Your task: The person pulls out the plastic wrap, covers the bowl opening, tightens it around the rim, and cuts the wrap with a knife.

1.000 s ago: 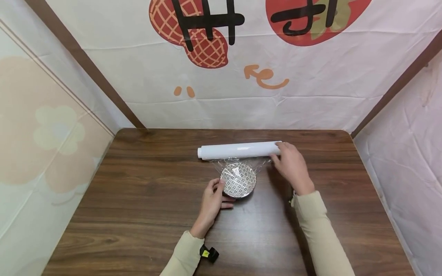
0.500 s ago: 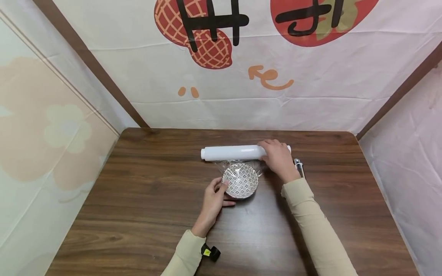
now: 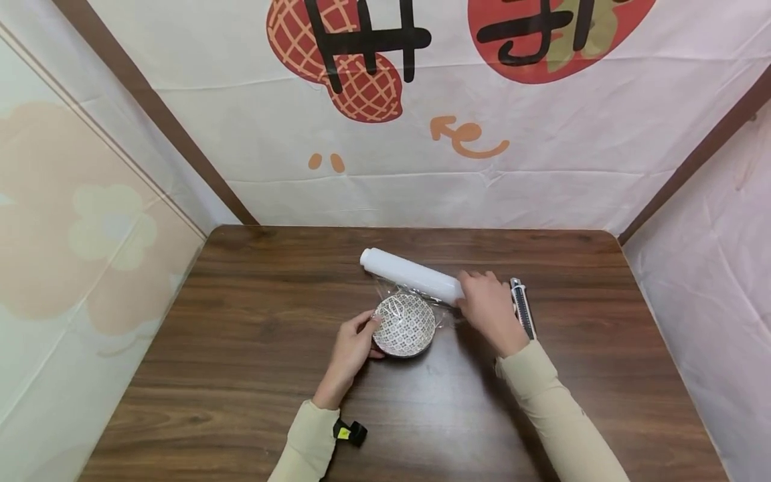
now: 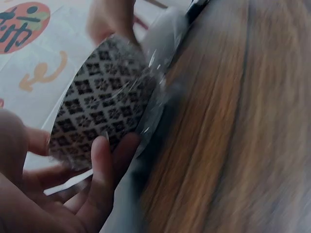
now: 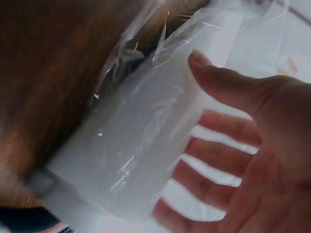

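A small round bowl [image 3: 405,328] with a dark diamond-flower pattern sits mid-table, clear cling film [image 4: 154,104] stretched over it. My left hand [image 3: 351,349] grips the bowl's left rim, thumb on top and fingers beneath. Behind the bowl lies a white cling film roll [image 3: 406,272], slanted with its right end nearer me. Around that right end my right hand [image 3: 489,309] is wrapped; in the right wrist view the thumb [image 5: 233,87] lies along one side of the roll and the fingers go behind. Crinkled film joins the roll to the bowl.
A utility knife [image 3: 523,308] lies just right of the right hand, partly covered by the wrist. The brown wooden table [image 3: 253,375] meets a printed cloth wall [image 3: 385,194] at its back edge.
The right hand has shifted left along the roll and its end has swung toward me, tilting the roll. The bowl and left hand moved slightly left. The utility knife has come into sight.
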`<state>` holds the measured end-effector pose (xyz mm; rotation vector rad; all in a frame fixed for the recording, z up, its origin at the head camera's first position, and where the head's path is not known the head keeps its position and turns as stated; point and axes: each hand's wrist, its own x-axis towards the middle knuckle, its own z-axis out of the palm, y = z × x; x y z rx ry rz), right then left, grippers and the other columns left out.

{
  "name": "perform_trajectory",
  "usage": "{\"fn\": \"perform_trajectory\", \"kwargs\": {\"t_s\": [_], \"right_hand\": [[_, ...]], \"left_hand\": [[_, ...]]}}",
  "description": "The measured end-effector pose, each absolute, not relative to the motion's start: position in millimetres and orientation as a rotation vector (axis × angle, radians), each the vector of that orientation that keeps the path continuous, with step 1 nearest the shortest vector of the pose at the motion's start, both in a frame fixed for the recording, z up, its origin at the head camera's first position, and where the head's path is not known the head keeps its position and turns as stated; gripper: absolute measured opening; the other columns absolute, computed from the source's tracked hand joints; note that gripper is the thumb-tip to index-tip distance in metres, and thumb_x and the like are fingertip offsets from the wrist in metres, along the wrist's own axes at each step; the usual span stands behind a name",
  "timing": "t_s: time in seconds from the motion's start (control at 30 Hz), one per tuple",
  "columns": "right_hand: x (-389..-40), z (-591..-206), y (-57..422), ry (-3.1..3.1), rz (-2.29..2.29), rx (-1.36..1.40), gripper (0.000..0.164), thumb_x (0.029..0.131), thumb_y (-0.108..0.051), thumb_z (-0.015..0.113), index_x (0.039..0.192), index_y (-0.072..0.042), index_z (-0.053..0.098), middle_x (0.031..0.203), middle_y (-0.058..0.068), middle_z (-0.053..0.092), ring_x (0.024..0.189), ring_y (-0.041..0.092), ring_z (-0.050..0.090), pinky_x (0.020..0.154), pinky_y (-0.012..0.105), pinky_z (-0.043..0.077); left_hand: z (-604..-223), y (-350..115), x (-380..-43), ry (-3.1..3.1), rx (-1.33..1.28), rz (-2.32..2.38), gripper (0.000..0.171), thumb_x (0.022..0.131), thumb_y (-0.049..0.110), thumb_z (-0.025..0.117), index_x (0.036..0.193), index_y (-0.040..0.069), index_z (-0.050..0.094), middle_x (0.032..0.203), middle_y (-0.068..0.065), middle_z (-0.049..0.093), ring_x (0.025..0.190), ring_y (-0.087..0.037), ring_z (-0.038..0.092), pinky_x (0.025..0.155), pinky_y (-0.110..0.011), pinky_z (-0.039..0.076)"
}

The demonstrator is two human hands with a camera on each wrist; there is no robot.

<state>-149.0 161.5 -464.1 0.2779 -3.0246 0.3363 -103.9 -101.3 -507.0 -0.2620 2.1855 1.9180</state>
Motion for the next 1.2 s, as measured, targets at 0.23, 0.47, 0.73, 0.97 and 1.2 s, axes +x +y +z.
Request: {"fn": "perform_trajectory", "kwargs": {"t_s": [0.23,0.47,0.73,0.97,1.2], "right_hand": [[-108,-453,167,-3.126,0.378,0.268,0.036,0.087,-0.027,0.085,0.097,0.000,0.064,0.085,0.017,0.073,0.071,0.036,0.067,0.058,0.051,0.054],[-105,-440,172,-3.396,0.603,0.377,0.044,0.094,-0.039,0.078,0.107,0.001,0.064,0.080,0.010,0.067,0.070,0.024,0.065,0.061,0.043,0.054],[-157,-448,173,-3.439,0.951,0.624,0.072,0.100,-0.051,0.067,0.145,0.003,0.055,0.116,0.015,0.073,0.095,0.020,0.069,0.086,0.040,0.059],[-175,-466,177,-3.455,1.233,0.675,0.054,0.096,-0.047,0.074,0.129,-0.005,0.066,0.091,0.006,0.069,0.075,0.016,0.066,0.066,0.032,0.059],[-158,-476,177,-3.400,1.219,0.539,0.037,0.096,-0.048,0.074,0.097,-0.011,0.072,0.074,0.000,0.065,0.063,0.013,0.061,0.058,0.027,0.053]], "left_hand": [[-506,-118,-110,2.229,-0.160,1.785,0.038,0.107,0.021,0.060,0.137,0.000,0.067,0.113,-0.022,0.074,0.061,-0.013,0.061,0.056,-0.034,0.061],[-503,-126,-109,2.234,-0.100,1.715,0.043,0.109,0.030,0.058,0.142,0.002,0.063,0.119,-0.021,0.073,0.064,-0.014,0.065,0.062,-0.037,0.063],[-507,-123,-98,1.976,-0.071,1.845,0.059,0.111,0.033,0.054,0.158,0.003,0.034,0.143,-0.028,0.055,0.075,-0.025,0.075,0.070,-0.051,0.066],[-514,-116,-98,1.871,-0.074,1.965,0.050,0.112,0.024,0.053,0.152,0.006,0.031,0.143,-0.028,0.053,0.087,-0.024,0.075,0.078,-0.050,0.066],[-513,-125,-103,2.003,-0.080,1.877,0.045,0.111,0.029,0.056,0.151,0.013,0.045,0.133,-0.023,0.065,0.087,-0.021,0.074,0.075,-0.042,0.066]]}}
